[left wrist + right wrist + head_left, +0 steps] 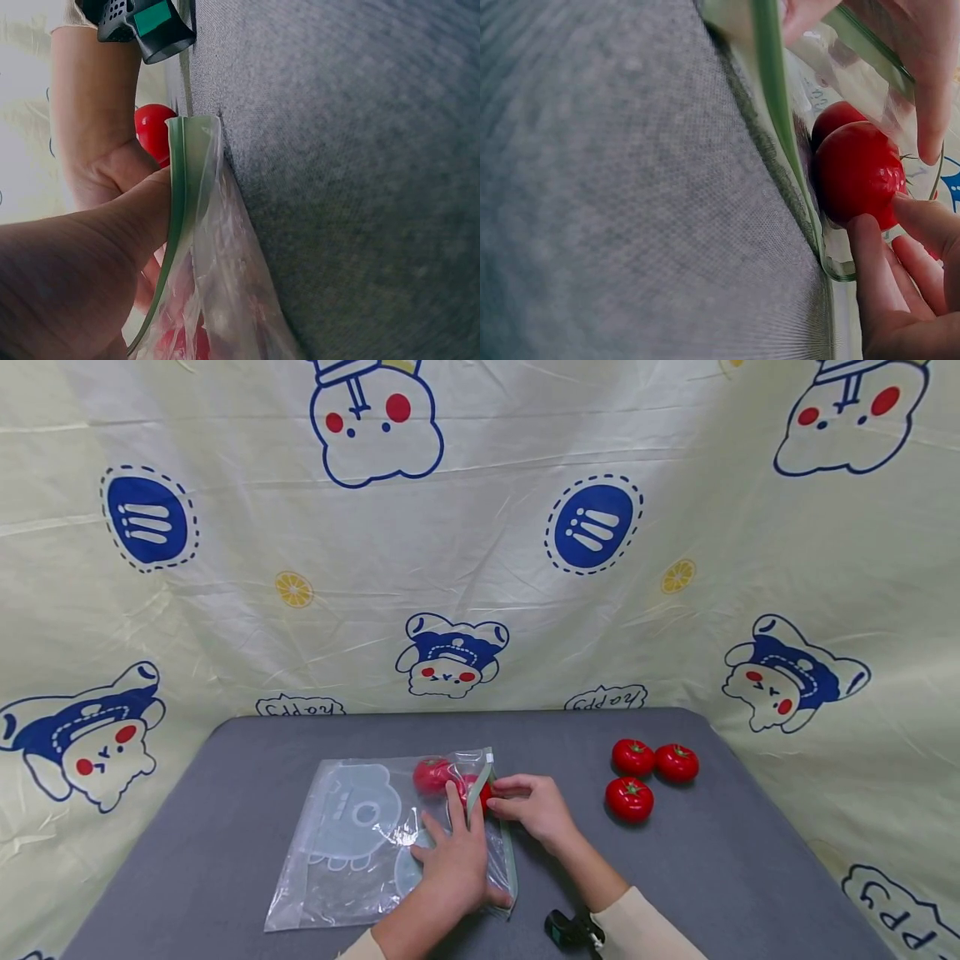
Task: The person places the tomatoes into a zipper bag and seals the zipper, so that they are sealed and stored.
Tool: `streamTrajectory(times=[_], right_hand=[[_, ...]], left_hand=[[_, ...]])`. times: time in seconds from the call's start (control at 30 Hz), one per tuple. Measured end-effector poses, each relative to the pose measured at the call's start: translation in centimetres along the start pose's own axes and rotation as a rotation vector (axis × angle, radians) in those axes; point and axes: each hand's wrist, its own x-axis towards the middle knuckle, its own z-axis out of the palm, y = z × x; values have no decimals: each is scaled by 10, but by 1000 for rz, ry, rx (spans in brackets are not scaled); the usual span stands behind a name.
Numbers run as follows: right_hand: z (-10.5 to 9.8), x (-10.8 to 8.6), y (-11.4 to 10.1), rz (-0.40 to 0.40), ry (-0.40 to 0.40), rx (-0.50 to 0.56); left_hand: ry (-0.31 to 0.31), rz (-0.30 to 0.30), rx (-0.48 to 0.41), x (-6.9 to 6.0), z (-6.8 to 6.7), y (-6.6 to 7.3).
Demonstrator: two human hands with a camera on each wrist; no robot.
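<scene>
A clear zip bag (300,860) with a green closure lies on the grey table. One red tomato (431,775) is inside it. Another tomato (855,169) sits at the bag's mouth, touching the first in the right wrist view. My left hand (459,860) rests on the bag near its mouth, fingers spread and fairly straight, and its thumb reaches the near end of the mouth. From the right, my right hand (536,810) touches the tomato at the mouth with thumb and fingertips on its near side. Those fingers are not wrapped round it.
Three loose tomatoes (630,799) stand in a group on the right of the table. A black device (570,931) sits at the right wrist. Behind the table (225,793) hangs a printed cartoon sheet (495,527).
</scene>
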Motion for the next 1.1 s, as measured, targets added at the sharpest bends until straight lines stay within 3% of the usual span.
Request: streamTrajectory(times=[0.1, 0.43, 1.1], right_hand=[[-1, 0, -2, -16, -19, -18], [-4, 1, -1, -13, -164, 92], [-18, -8, 1, -7, -135, 107]], left_hand=[[7, 4, 0, -1, -1, 0], [17, 3, 5, -4, -3, 1], [-3, -4, 1, -1, -2, 3]])
